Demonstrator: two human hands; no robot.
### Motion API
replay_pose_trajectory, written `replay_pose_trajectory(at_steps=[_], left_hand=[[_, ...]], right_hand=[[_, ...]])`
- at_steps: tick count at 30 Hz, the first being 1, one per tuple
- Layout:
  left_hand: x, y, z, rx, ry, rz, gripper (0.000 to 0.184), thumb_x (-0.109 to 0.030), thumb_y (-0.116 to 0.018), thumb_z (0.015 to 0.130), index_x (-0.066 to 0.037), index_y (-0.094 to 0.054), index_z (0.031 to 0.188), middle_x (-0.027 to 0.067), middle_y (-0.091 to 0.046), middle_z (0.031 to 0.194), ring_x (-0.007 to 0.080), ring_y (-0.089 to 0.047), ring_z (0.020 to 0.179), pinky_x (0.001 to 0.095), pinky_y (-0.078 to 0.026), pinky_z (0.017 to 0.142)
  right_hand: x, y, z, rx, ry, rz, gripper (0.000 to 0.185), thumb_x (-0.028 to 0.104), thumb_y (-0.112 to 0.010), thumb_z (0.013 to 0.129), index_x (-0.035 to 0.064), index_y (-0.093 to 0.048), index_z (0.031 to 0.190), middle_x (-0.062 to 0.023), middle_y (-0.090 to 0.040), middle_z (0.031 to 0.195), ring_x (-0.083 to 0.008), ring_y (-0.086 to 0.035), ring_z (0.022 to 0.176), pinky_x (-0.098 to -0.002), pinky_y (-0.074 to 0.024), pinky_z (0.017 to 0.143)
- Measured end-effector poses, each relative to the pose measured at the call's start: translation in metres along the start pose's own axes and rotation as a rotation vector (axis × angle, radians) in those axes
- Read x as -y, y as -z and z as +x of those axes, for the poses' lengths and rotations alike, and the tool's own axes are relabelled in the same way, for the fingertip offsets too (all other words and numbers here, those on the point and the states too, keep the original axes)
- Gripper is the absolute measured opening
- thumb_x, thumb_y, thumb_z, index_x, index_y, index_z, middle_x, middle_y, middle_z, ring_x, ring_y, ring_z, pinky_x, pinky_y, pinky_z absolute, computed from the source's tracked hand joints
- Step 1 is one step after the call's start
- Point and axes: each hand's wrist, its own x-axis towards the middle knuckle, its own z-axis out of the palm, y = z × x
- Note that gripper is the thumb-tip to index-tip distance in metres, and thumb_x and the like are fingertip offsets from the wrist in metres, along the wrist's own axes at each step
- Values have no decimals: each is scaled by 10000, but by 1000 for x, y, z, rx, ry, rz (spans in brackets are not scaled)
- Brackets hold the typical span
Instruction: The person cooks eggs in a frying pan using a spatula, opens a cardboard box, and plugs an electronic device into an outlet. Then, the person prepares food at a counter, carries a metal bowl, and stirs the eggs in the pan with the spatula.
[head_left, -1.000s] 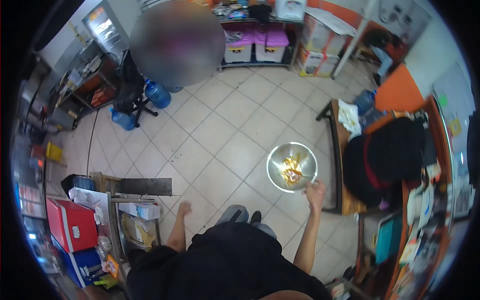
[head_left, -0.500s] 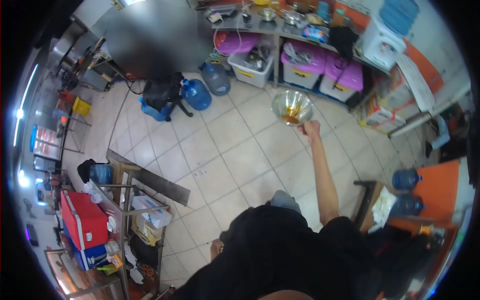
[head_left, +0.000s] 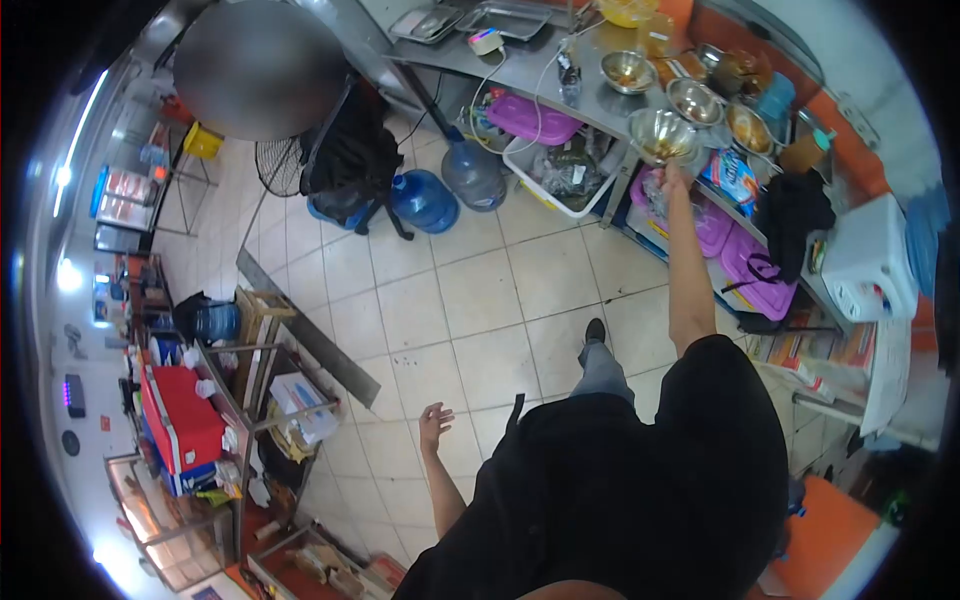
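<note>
The metal bowl (head_left: 663, 135) was over the near edge of the surface (head_left: 520, 66), beside other bowls (head_left: 694, 102); whether it rested there, I could not tell. Fingers of the right hand (head_left: 676, 182) gripped its near rim; keeping it level and clear of its neighbours seemed wise. The left hand (head_left: 435, 426) hung empty, loosely spread.
</note>
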Motion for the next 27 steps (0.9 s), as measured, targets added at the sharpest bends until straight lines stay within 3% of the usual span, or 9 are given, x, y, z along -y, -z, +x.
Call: replay_pose_trajectory(at_steps=[5,12,15,16,19,21,23,24,27], left_hand=[[67,-5,-57,-253,147,-126,360,-350,-524,921,-71,-538,1148,144,-673,929,218,-665,767,342,-529,597],[131,-89,-200,-245,455,-186,321,-298,-478,919,-41,-543,1102,148,-657,917,249,-667,774,393,-537,608],[124,-108,-213,-295,405,-202,309,-302,-495,914,-30,-557,1047,141,-650,895,247,-667,770,387,-535,611],[120,-106,-207,-310,362,-190,307,-304,-500,912,-27,-562,1029,139,-648,888,247,-667,768,385,-534,612],[107,-68,-166,-373,41,19,306,-308,-517,906,-17,-576,975,132,-641,867,245,-666,764,380,-532,615],[100,-13,-103,-445,-109,66,310,-312,-529,902,-10,-586,939,127,-637,853,244,-665,761,376,-531,617],[120,90,39,-219,744,-867,201,-211,-654,837,-89,-619,993,100,-644,856,248,-658,689,442,-530,555],[123,122,118,-160,652,-181,200,-263,-568,893,-106,-631,999,100,-659,853,244,-644,647,431,-524,538],[-5,259,272,-421,102,-80,264,-259,-606,873,-35,-605,1013,99,-662,822,199,-652,668,356,-526,523]], right_hand=[[9,-37,-46,44,-10,343,943,580,-608,803,-83,-228,1357,-281,-422,1315,-375,-628,970,-449,-542,772],[-58,-62,-61,130,-43,555,1142,822,-329,761,-87,-103,1415,-261,-272,1450,-426,-401,1261,-485,-372,1044],[-113,-71,-14,-23,-86,309,1086,867,-252,729,-25,-338,1343,-210,-545,1249,-349,-558,1101,-451,-486,898],[-155,-42,56,190,-239,355,1054,869,-251,728,-13,-434,1274,-177,-607,1150,-330,-584,1025,-428,-504,825],[-166,-69,44,-49,-314,290,1033,868,-250,731,-3,-477,1237,-137,-625,1119,-313,-582,992,-451,-494,804],[-180,-59,48,174,-233,317,939,847,-236,758,37,-543,1120,-93,-620,877,-306,-555,818,-461,-450,802],[-198,-44,62,221,-236,170,837,795,-329,780,54,-514,1122,-98,-608,890,-330,-554,834,-465,-427,847],[-196,-64,37,-29,-335,75,758,737,-394,780,66,-503,1117,-108,-591,925,-345,-551,854,-481,-449,779],[-209,-108,-38,-29,-664,91,604,579,-534,746,82,-514,1087,-126,-588,758,-283,-573,660,-423,-487,606]])
